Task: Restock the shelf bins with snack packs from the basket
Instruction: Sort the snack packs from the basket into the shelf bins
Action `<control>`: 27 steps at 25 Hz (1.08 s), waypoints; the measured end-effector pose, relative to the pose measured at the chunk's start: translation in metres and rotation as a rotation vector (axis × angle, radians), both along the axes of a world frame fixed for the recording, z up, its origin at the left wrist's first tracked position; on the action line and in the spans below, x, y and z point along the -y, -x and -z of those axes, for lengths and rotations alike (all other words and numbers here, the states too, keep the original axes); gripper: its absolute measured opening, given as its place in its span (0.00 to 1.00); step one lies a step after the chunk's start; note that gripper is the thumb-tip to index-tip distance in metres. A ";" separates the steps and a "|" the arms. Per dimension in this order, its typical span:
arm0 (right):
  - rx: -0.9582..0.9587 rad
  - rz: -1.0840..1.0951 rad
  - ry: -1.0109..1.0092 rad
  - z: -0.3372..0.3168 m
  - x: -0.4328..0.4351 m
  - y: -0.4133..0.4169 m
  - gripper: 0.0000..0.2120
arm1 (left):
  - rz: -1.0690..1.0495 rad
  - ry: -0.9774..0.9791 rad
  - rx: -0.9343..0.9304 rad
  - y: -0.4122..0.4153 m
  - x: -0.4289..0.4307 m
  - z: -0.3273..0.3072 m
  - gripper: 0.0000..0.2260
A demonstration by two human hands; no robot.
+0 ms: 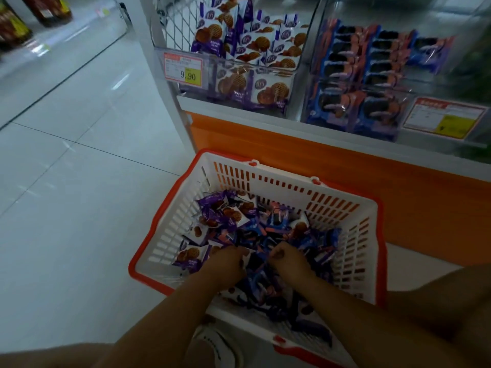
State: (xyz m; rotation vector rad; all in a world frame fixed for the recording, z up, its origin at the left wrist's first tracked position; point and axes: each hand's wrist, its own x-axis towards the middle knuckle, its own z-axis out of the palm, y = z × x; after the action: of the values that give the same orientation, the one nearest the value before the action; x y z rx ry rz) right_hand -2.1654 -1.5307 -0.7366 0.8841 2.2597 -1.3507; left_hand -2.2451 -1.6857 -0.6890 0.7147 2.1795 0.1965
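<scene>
Setting: a shop aisle with pale glossy floor tiles (79, 155); ahead stands a white shelf unit with an orange base panel (305, 155).
Head view, left bin: a clear plastic bin (255, 65) with a red price tag (183, 69) holds white-and-purple waffle biscuit packs (265, 49), stacked high.
Head view, right bin: the clear plastic bin beside it (414, 92) holds blue packs of dark sandwich biscuits (372, 54) in rows.
Basket: a white slotted plastic basket with a red-orange rim (279, 181) sits on the floor just before the shelf base, with a loose mixed pile of small snack packs (239, 221) inside.
Left hand (225, 261): down in the pile, its fingers bent and buried among the packs; I cannot tell whether they grip one.
Right hand (289, 261): just beside the left, its fingers likewise hidden in the pile; its hold is unclear.
Progress: both bins look fairly full, yet the basket has plenty left. By my judgement this is the picking step, with many packs left to shelve.
</scene>
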 end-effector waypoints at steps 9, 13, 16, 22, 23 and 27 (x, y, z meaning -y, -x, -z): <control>-0.113 0.559 0.734 -0.064 -0.038 0.008 0.14 | -0.900 -0.480 0.743 0.000 -0.026 -0.023 0.20; -0.172 0.524 0.759 -0.085 -0.044 -0.001 0.12 | -0.891 -0.620 0.737 0.000 -0.034 -0.040 0.14; -0.235 0.486 0.715 -0.094 -0.046 -0.006 0.09 | -0.853 -0.622 0.777 0.000 -0.037 -0.045 0.19; -0.261 0.455 0.581 -0.105 -0.045 -0.012 0.11 | -0.852 -0.662 0.832 -0.004 -0.043 -0.051 0.12; -0.259 0.453 0.569 -0.107 -0.045 -0.012 0.12 | -0.862 -0.689 0.833 -0.005 -0.045 -0.053 0.11; -0.297 0.559 0.654 -0.115 -0.039 -0.013 0.18 | -0.845 -0.740 0.833 -0.006 -0.050 -0.064 0.12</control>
State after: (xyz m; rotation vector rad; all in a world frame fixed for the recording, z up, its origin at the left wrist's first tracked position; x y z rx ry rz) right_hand -2.1519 -1.4912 -0.6218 1.1537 1.5813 -2.4116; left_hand -2.2388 -1.6358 -0.6254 -0.0247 1.4149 1.4919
